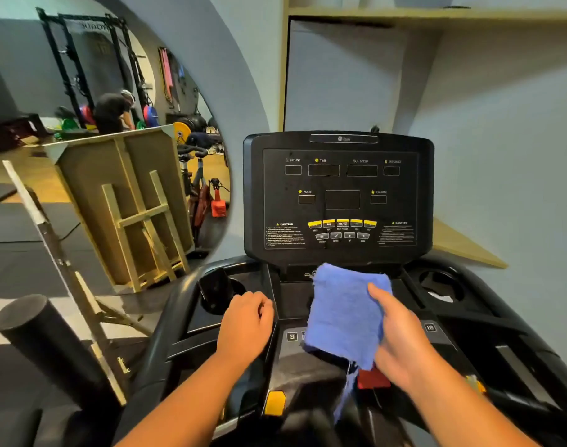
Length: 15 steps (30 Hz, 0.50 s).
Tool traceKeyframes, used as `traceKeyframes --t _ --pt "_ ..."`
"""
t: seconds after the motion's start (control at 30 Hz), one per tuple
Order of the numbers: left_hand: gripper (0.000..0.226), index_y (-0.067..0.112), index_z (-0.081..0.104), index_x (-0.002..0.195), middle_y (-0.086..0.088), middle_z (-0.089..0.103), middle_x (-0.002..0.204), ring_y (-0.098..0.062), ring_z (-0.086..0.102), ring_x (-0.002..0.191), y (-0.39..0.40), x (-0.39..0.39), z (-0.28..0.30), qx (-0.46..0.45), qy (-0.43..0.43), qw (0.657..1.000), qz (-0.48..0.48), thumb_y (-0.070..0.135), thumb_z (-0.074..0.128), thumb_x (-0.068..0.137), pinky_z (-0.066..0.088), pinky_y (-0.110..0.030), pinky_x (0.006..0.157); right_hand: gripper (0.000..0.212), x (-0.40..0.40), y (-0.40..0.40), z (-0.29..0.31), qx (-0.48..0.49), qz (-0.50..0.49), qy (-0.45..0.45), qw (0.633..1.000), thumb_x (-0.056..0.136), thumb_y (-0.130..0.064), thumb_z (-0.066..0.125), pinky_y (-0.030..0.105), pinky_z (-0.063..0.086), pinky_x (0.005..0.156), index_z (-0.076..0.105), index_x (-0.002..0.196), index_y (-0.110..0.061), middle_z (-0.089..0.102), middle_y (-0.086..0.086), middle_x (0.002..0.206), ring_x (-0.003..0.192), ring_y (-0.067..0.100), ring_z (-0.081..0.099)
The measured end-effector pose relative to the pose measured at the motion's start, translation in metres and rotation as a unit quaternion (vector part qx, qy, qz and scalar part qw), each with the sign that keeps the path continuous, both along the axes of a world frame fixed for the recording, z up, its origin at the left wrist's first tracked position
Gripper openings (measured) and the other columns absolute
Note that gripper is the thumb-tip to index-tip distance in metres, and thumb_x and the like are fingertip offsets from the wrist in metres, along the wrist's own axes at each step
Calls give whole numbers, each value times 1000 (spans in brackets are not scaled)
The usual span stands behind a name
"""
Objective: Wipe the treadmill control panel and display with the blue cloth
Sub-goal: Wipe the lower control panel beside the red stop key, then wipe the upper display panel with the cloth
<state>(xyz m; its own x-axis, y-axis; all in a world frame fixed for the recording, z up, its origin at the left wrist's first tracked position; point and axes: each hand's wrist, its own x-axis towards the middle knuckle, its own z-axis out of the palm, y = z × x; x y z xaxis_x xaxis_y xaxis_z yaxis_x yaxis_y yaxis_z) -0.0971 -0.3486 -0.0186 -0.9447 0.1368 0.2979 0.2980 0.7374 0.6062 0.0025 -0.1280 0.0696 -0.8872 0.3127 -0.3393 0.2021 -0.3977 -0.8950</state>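
Blue cloth (346, 314) held flat over the lower control panel (295, 317) of a black treadmill, gripped along its right edge by the right hand (401, 343), thumb on top and fingers hidden beneath, a frayed strand hanging from its lower corner. Just below the cloth, a red stop button (374, 379); lower left of it, a yellow button (274, 403). Left hand (246, 327) curled loosely, resting on the panel's left edge, nothing visibly held in it. Above the cloth and untouched by it, the upright display (338, 191), unlit, labelled INCLINE, TIME, SPEED, DISTANCE, PULSE and CALORIE, with a row of yellow keys (341, 224) beneath. Round cup holder (440, 285) to the right. At left, a wall mirror (82, 124) reflecting a wooden board, weight plates and an exercise bike.
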Motion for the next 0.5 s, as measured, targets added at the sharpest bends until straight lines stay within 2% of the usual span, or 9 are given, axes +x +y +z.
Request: traceKeyframes --t 0.13,0.2,0.23,0.3,0.37,0.4,0.43,0.47,0.5 --pt "26 17 68 89 0 64 87 -20 55 88 28 -23 2 4 -22 1000 -8 33 51 102 50 -39 79 47 -41 29 37 -46 -43 76 995 87 -42 68 41 47 79 66 114 -5 66 15 113 106 31 63" --pt "26 18 66 87 2 60 84 -18 55 87 36 -27 -3 19 -38 999 -5 33 52 102 46 -34 77 34 -70 42 57 -6 -89 96 991 98 -41 56 39 46 75 66 103 -9 65 13 102 97 29 62" --pt "24 19 64 86 5 58 83 -16 55 86 37 -26 -5 29 -45 999 3 33 52 102 44 -32 76 35 -87 47 68 48 -117 100 987 101 -41 50 39 47 76 66 99 -10 64 12 96 92 28 61" --pt "22 23 58 87 10 55 82 -13 53 85 37 -24 -8 35 -54 998 24 35 50 103 40 -29 74 47 -123 50 89 178 -187 109 960 103 -45 44 41 48 84 63 115 -3 62 16 100 96 34 60" --pt "23 27 54 87 13 54 83 -11 52 86 38 -22 -7 30 -55 997 36 40 46 104 39 -29 74 51 -164 48 99 256 -208 145 933 106 -43 36 30 49 86 54 134 -5 63 12 109 113 32 59" --pt "23 29 52 87 13 53 82 -10 51 86 39 -22 -7 28 -56 997 40 42 44 104 39 -29 74 50 -185 45 99 311 -203 166 914 107 -43 33 23 48 86 50 141 -10 64 7 118 122 27 57" --pt "23 30 50 87 13 52 82 -9 52 86 40 -22 -5 30 -62 997 44 43 43 104 40 -30 74 52 -207 41 95 383 -191 186 885 107 -44 32 22 46 95 42 149 -17 59 6 135 133 24 50" --pt "23 31 49 86 12 53 82 -8 52 85 41 -21 -5 33 -67 996 46 44 42 104 41 -31 74 56 -228 38 87 469 -163 184 848 106 -45 32 33 42 109 32 155 -20 45 6 154 145 25 38" --pt "22 33 48 86 11 53 83 -7 53 85 41 -21 -6 40 -75 995 50 46 42 103 42 -31 74 60 -248 33 75 563 -129 159 801 105 -44 33 44 30 120 23 159 -20 28 7 164 152 27 23"
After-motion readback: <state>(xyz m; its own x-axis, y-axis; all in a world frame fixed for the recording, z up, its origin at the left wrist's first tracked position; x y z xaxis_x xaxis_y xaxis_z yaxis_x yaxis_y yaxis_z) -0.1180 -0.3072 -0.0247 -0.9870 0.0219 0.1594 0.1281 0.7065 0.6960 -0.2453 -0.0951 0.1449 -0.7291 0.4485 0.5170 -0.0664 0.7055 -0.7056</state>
